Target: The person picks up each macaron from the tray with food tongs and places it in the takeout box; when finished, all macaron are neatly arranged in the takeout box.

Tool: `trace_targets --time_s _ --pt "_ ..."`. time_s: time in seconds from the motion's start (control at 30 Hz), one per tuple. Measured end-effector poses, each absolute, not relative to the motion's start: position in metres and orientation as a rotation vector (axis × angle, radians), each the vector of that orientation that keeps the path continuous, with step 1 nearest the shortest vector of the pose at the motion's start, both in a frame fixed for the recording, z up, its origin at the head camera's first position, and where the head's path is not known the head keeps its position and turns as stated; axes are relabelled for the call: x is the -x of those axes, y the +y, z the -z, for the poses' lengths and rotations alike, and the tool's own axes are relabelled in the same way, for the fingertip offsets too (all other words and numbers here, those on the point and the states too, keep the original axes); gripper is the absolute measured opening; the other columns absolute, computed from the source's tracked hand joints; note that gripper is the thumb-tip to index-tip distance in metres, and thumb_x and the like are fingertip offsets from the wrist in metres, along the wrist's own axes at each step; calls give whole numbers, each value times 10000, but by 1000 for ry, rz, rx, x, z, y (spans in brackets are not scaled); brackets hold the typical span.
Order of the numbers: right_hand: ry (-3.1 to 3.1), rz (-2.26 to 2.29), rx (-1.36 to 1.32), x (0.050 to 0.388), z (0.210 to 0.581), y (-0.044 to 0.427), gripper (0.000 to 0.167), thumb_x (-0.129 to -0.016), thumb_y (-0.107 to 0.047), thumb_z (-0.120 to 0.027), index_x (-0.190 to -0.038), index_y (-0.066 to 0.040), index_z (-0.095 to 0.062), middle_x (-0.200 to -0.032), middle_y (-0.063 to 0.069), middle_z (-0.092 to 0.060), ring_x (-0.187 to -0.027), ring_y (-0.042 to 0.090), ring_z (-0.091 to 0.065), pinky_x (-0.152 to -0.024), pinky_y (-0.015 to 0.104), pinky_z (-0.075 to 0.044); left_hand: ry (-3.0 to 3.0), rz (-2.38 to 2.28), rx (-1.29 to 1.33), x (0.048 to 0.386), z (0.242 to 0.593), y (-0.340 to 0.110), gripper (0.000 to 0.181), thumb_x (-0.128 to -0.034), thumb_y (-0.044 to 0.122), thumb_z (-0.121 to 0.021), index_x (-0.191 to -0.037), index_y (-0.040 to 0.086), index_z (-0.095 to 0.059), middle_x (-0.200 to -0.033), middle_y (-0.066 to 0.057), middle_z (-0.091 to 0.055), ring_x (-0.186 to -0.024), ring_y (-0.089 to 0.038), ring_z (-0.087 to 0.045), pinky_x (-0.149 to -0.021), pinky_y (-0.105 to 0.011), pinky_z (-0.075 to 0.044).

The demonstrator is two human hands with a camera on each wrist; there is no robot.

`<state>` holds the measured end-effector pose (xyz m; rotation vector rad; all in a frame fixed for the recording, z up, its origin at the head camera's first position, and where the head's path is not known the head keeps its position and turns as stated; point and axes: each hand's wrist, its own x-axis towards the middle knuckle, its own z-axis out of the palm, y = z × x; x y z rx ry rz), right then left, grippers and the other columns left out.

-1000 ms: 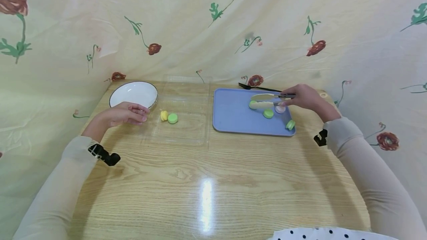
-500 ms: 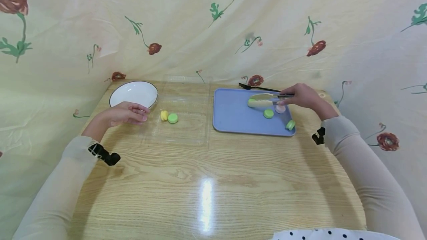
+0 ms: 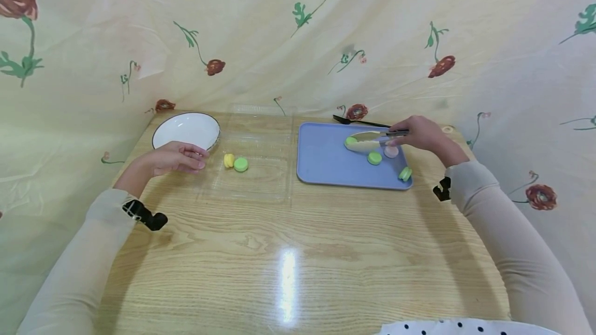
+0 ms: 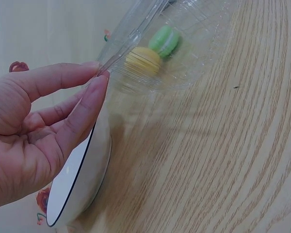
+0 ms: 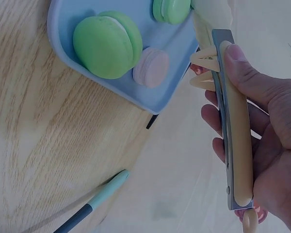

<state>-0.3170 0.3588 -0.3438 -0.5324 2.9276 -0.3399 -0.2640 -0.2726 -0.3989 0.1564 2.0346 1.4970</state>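
My left hand [image 3: 174,160] pinches the edge of a clear plastic box [image 4: 194,73] between thumb and fingers. Inside the box lie a yellow macaron [image 3: 228,160] and a green macaron [image 3: 240,164], side by side. In my right hand [image 3: 419,134] I grip cream-tipped tongs [image 5: 238,136] by their handles. Their tips reach over the blue tray [image 3: 321,162], one on each side of a green macaron [image 3: 351,140] partly hidden by them; contact is unclear. Also on the tray are a second green macaron [image 3: 374,158], a pale pink one [image 3: 391,152] and a green one on its edge [image 3: 405,173].
A white dark-rimmed bowl [image 3: 186,131] stands behind my left hand. Behind the tray lies a black fork [image 3: 354,122]. The right wrist view shows a slim teal-and-dark handle [image 5: 94,199] on the wooden table [image 3: 233,252]. Flowered cloth [image 3: 261,40] hangs behind the table.
My right hand has shifted slightly left with the tongs, and the green macaron at their tips has moved slightly left and back. The gap between the tips looks narrower. My left hand stays put.
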Motion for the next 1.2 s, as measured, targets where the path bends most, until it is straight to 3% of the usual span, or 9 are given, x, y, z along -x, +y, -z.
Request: trace_targets --time_s 0.43,0.7,1.2 --pt "2931 353 520 317 347 355 462 -922 -280 -768 -1286 -8 -689 -1283 263 -670 -1057 381 -674 -818 517 -534 2037 -1490 -155 264 398 -273 537 -968 8 -655 -1426 -134 -415 -1062 25 -698 -966 -60 -699 -912 -269 -622" --pt "2946 399 546 310 346 344 477 -915 -320 -778 -1284 -28 -698 -1229 241 -704 -744 231 -547 -641 340 -379 2031 -1499 -154 264 397 -272 528 -964 -3 -653 -1420 -136 -421 -1054 20 -700 -968 -66 -700 -907 -260 -621" --pt "2967 540 679 300 340 316 456 -886 -266 -811 -1269 -37 -713 -1091 193 -761 -594 181 -470 -623 329 -368 2014 -1498 -175 266 399 -275 534 -971 -3 -644 -1424 -150 -404 -1070 15 -711 -968 -65 -700 -891 -250 -623"
